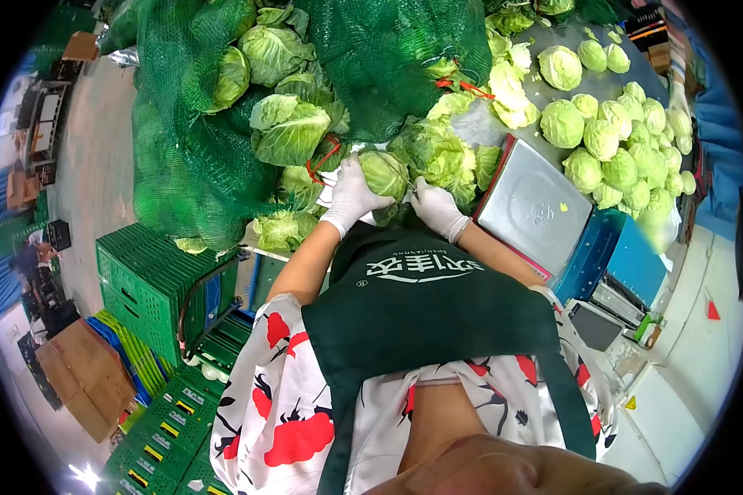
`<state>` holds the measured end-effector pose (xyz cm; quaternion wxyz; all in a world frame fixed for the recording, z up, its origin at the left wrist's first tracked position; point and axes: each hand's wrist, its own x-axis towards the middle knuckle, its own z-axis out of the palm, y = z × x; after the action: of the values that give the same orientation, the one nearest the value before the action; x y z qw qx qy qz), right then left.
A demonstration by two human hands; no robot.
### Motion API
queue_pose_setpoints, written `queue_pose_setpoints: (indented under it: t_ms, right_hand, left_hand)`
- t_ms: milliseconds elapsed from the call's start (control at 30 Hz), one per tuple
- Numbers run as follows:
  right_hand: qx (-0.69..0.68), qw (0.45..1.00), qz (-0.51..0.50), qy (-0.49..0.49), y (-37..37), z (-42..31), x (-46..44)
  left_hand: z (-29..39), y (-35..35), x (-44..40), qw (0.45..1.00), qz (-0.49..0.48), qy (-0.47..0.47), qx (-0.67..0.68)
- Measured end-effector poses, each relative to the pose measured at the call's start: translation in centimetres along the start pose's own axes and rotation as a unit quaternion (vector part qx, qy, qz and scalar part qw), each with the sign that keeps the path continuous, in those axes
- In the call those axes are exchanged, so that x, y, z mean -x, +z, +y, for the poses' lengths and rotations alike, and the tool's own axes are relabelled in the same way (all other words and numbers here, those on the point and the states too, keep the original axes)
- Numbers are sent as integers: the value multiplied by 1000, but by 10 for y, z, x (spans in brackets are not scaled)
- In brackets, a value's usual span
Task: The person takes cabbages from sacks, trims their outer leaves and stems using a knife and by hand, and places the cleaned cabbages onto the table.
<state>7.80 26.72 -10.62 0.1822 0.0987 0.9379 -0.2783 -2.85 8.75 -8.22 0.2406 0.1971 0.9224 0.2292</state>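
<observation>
A round green cabbage [384, 174] is in front of my apron, among loose outer leaves. My left hand [352, 195], in a white glove, grips it from the left, thumb below and fingers along its far side. At its right edge is my right hand [437, 208], also gloved, with curled fingers; what they hold, if anything, I cannot make out. Leafy cabbage [446, 153] lies just beyond my right hand. Left of my left hand, a leafy cabbage [289, 132] and a red tie [324, 161] sit by the opening of a green mesh sack [198, 157].
Trimmed cabbages [619, 169] are piled at the right. A weighing scale with a metal plate [535, 206] stands beside my right forearm. Another mesh sack [380, 66] is at the back. Stacked green crates [153, 272] and a cardboard box [85, 375] are at the left.
</observation>
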Motion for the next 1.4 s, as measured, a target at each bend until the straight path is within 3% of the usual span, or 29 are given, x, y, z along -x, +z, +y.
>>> queue_pose_setpoints:
  t_ms: [467,533,667,700,767,833,933,967,1000,1100,1233,1367,1400]
  right_hand:
    - [252,951,172,-49,62,30,-47]
    - [179,975,123,-38,51,30,-45]
    - [35,999,36,-7,31,26,-31]
    - [30,999,30,1,30,23,-27]
    - [15,1000,17,20,26,18,-24]
    - [16,1000,20,17,28,19,-27]
    - [41,998,-5,36,22,20,-35]
    - [53,997,-22,47,21,20,-33]
    - [60,997,-16,45,22,22,-34]
    - [70,997,-12,37,29,23,-28]
    - [82,996,-23,23,30,20,-25]
    - [71,995,-5,69,35,29,-29]
    - [68,994,-2,83,32,30,-29]
  left_hand:
    - [4,-3,3,999,-3,-4,40]
    - [-16,2,18,995,35,25,85]
    - [-39,-3,58,993,-5,-79,82]
    - [-41,5,65,992,58,-64,93]
    - [-47,16,59,918,-4,-207,337]
    - [-34,17,49,805,11,-269,529]
    - [-65,55,35,814,67,-211,538]
    - [-74,50,43,785,16,-205,584]
    - [-37,-1,64,764,12,-240,599]
    - [-93,18,80,747,0,-241,619]
    - [-96,30,91,651,46,-283,703]
    - [-97,48,84,585,107,-247,765]
    - [-103,47,85,610,90,-240,750]
